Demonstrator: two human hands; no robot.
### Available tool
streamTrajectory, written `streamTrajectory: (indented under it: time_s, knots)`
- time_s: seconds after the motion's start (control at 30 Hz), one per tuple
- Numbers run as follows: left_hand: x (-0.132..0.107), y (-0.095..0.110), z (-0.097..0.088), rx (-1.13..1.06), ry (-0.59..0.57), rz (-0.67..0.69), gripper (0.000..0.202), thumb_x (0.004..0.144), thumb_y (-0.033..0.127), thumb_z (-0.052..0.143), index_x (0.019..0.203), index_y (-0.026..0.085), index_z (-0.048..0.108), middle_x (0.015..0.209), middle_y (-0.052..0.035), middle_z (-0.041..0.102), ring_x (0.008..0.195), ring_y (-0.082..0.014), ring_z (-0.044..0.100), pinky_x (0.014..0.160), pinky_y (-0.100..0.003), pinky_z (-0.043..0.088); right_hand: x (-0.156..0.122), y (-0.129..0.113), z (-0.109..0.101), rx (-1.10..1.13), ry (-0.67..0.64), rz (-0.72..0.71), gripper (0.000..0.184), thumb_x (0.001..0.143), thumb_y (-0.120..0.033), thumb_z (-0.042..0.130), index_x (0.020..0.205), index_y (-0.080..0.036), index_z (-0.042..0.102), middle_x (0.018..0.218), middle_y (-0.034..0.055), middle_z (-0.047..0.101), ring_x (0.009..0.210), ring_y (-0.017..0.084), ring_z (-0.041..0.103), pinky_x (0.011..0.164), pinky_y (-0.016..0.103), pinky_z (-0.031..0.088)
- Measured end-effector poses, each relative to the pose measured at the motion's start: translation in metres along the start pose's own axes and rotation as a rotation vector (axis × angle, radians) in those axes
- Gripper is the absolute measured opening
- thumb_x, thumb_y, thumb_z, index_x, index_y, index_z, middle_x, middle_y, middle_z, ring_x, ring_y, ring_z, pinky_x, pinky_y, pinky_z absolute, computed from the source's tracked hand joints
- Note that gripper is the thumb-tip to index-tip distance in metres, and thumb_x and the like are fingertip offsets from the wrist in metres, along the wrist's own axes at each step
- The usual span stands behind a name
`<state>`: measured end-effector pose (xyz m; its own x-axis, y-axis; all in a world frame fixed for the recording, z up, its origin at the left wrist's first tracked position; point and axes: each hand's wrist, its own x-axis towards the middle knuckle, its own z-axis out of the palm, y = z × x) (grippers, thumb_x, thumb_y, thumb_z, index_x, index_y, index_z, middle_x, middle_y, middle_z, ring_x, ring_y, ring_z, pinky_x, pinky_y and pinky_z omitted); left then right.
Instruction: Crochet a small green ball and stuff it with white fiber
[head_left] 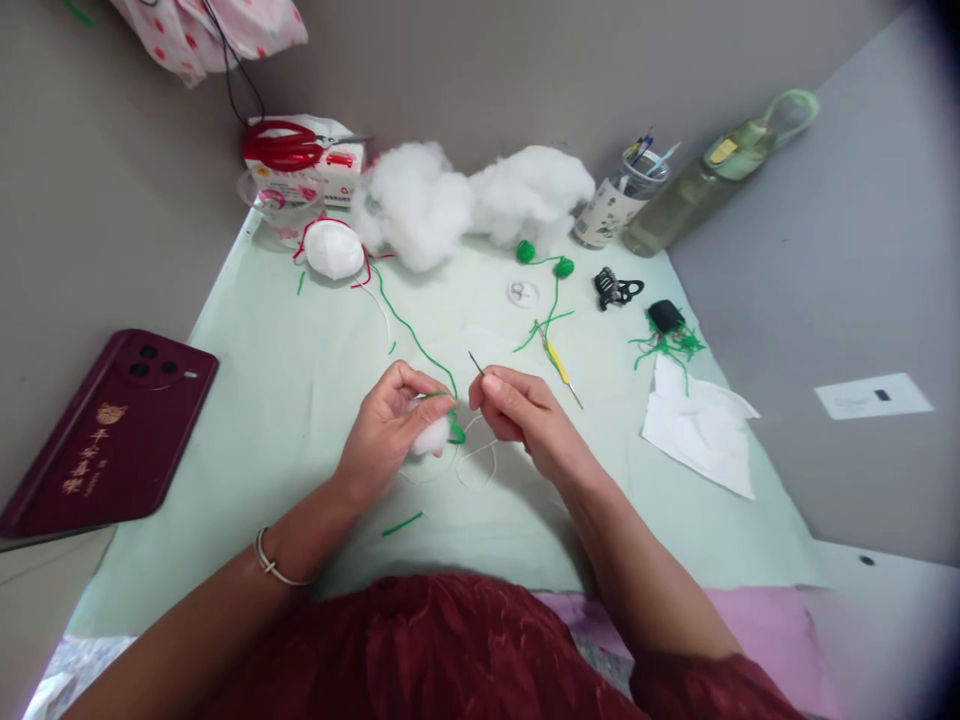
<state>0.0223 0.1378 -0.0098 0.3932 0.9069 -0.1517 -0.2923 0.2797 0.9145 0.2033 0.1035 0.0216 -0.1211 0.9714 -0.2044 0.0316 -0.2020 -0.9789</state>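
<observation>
My left hand (397, 415) is closed around a small white stuffed piece (431, 430) with green yarn at its edge. From it a green strand (409, 325) runs up across the table. In my right hand (521, 410) a thin dark needle (476, 363) is pinched between thumb and fingers, its tip pointing up and left. The two hands are a little apart, and loose white yarn (480, 465) hangs between them. Beyond my right hand lies a yellow-handled crochet hook (559, 362), with green yarn strands by it.
White stuffing (420, 205) is heaped at the back, beside red scissors (285, 147) on a box. A ball of white yarn (334, 250) sits at back left. On the right are a bottle (697, 190), hair clip (616, 289) and white tissue (701, 430). A phone (112, 430) lies left.
</observation>
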Motion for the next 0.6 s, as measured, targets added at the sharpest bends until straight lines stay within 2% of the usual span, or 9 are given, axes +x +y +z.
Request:
streamTrajectory:
  time_s: [0.1,0.23,0.3,0.4,0.43,0.5,0.57,0.6]
  knots:
    - [-0.001,-0.002,0.0,-0.014,-0.005,0.001,0.031,0.084,0.034,0.085,0.084,0.019,0.057,0.086,0.0006,0.069,0.056,-0.0099,0.064,0.043,-0.02,0.055,-0.003,-0.006,0.003,-0.061,-0.063,-0.005,0.044,0.098,-0.059,0.059,0.077,-0.02,0.057,0.06,-0.0079,0.036,0.056,0.009,0.028,0.055,0.028,0.023]
    - [-0.001,-0.001,0.0,-0.025,0.008,0.0,0.033,0.082,0.035,0.086,0.082,0.019,0.057,0.085,0.0001,0.07,0.056,-0.0104,0.065,0.042,-0.02,0.054,-0.005,-0.011,0.007,-0.201,-0.076,-0.03,0.051,0.097,-0.062,0.06,0.07,-0.022,0.043,0.067,-0.0061,0.034,0.063,0.01,0.03,0.058,0.028,0.025]
    - [0.0,0.0,0.0,-0.02,0.016,-0.001,0.034,0.081,0.035,0.086,0.081,0.019,0.056,0.083,0.0008,0.069,0.052,-0.0093,0.064,0.041,-0.019,0.053,-0.003,-0.008,0.002,-0.292,0.001,-0.055,0.051,0.097,-0.062,0.059,0.07,-0.023,0.04,0.067,-0.0061,0.033,0.063,0.011,0.031,0.059,0.028,0.026]
    - [0.001,0.002,0.0,-0.008,0.022,-0.005,0.034,0.082,0.035,0.086,0.08,0.019,0.056,0.083,0.0007,0.07,0.049,-0.0085,0.063,0.04,-0.02,0.053,0.002,0.001,-0.014,-0.547,0.237,-0.06,0.041,0.099,-0.058,0.057,0.08,-0.022,0.055,0.067,-0.0049,0.044,0.063,0.013,0.039,0.063,0.03,0.031]
    - [0.002,0.002,0.0,-0.006,0.025,-0.005,0.034,0.082,0.035,0.086,0.08,0.019,0.056,0.083,0.0005,0.07,0.049,-0.0085,0.062,0.04,-0.02,0.053,0.004,0.005,-0.019,-0.65,0.332,-0.063,0.036,0.098,-0.056,0.059,0.089,-0.022,0.062,0.072,-0.0025,0.052,0.066,0.015,0.046,0.066,0.031,0.033]
    - [0.002,0.002,0.0,-0.005,0.03,-0.008,0.034,0.082,0.035,0.086,0.08,0.019,0.056,0.083,0.0007,0.07,0.049,-0.0084,0.062,0.04,-0.02,0.053,0.005,0.009,-0.026,-0.784,0.515,-0.14,0.031,0.096,-0.05,0.065,0.109,-0.022,0.069,0.097,0.0066,0.067,0.087,0.022,0.059,0.076,0.035,0.041]
    - [0.002,0.001,-0.001,-0.006,0.028,-0.011,0.034,0.082,0.035,0.086,0.081,0.019,0.056,0.083,0.0009,0.07,0.049,-0.0086,0.063,0.04,-0.02,0.053,0.003,0.009,-0.025,-0.725,0.542,-0.267,0.03,0.096,-0.045,0.067,0.116,-0.024,0.072,0.116,0.0112,0.069,0.106,0.026,0.062,0.088,0.039,0.045]
    - [0.001,0.0,-0.002,-0.008,0.018,-0.016,0.034,0.082,0.035,0.086,0.081,0.019,0.056,0.083,0.001,0.07,0.049,-0.0087,0.063,0.04,-0.02,0.053,0.001,0.007,-0.022,-0.619,0.473,-0.307,0.027,0.097,-0.043,0.066,0.116,-0.024,0.074,0.114,0.0103,0.07,0.108,0.025,0.063,0.091,0.039,0.047]
